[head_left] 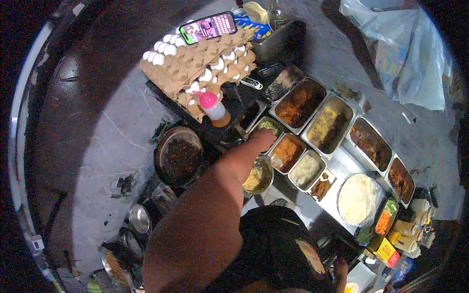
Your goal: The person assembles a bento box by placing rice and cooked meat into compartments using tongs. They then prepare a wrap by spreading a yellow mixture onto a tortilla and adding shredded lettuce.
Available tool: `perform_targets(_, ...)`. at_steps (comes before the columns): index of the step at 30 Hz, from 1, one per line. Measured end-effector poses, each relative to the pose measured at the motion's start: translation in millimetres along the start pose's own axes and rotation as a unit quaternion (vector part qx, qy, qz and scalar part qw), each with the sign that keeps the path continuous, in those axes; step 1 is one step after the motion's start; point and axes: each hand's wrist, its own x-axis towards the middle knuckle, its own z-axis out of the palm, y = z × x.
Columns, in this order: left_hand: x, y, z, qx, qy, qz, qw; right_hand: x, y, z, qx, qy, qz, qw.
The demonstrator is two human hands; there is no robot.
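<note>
In the head view, our left hand (249,151) reaches out from the lower middle over the food surface (342,166), the forearm filling much of the picture. Its fingertips lie at the near rim of a small steel container of green food (267,125), which sits at the left end of the row of containers. Whether the grip is closed on anything we cannot tell, since the back of the hand hides the fingers. Just below the hand, partly covered by it, stands a round steel bowl (260,177) with yellowish food.

At the bottom edge a little of our right hand (341,269) shows beside a dark cloth; its grip we cannot tell either.

To the right of the left hand run rectangular steel trays: one of orange food (286,153), one of white crumbly food (306,170), a large one of brown stew (299,103) and one of yellow and dark food (328,125). A stack of flatbreads (357,198) lies further toward the right edge of the surface.

At the far left corner stacked cardboard egg trays (200,66) carry a phone (208,27) on top, with a pink-capped squeeze bottle (214,108) just in front. A dark round pan (179,156) sits left of the arm.
</note>
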Motion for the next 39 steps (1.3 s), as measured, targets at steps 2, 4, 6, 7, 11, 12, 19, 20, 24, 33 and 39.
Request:
perform_targets(2,5,7,-1,-0.006,-0.009,-0.008,1.000,2,8,-7,0.047,-0.017,0.024,0.998)
perform_targets(4,4,5,2,-0.002,0.001,-0.015,1.000,7,12,-9,0.085,-0.039,0.041,0.995)
perform_targets(6,3,7,2,0.004,0.031,-0.006,0.999,10,16,-12,0.117,-0.055,0.058,0.990)
perform_targets(7,4,12,2,-0.020,0.050,-0.007,0.999,10,19,-13,0.130,-0.056,0.068,0.988)
perform_targets(11,5,14,4,-0.032,0.066,-0.033,0.997,16,19,-18,0.167,-0.080,0.089,0.979)
perform_targets(12,5,12,5,-0.015,0.055,-0.042,0.998,18,19,-18,0.173,-0.085,0.093,0.977)
perform_targets(19,-1,10,3,-0.028,0.062,0.001,0.998,30,13,-22,0.206,-0.104,0.113,0.966)
perform_targets(20,3,21,-10,-0.027,0.028,0.008,0.999,23,18,-22,0.214,-0.099,0.122,0.964)
perform_targets(24,-3,12,-10,-0.039,-0.025,-0.004,0.999,25,16,-20,0.231,-0.112,0.134,0.957)
perform_targets(33,18,2,36,-0.017,0.062,0.024,0.998,21,67,-29,0.353,-0.162,0.173,0.905)
perform_targets(39,28,5,24,0.014,-0.025,-0.041,0.999,24,60,-32,0.199,-0.120,0.109,0.966)
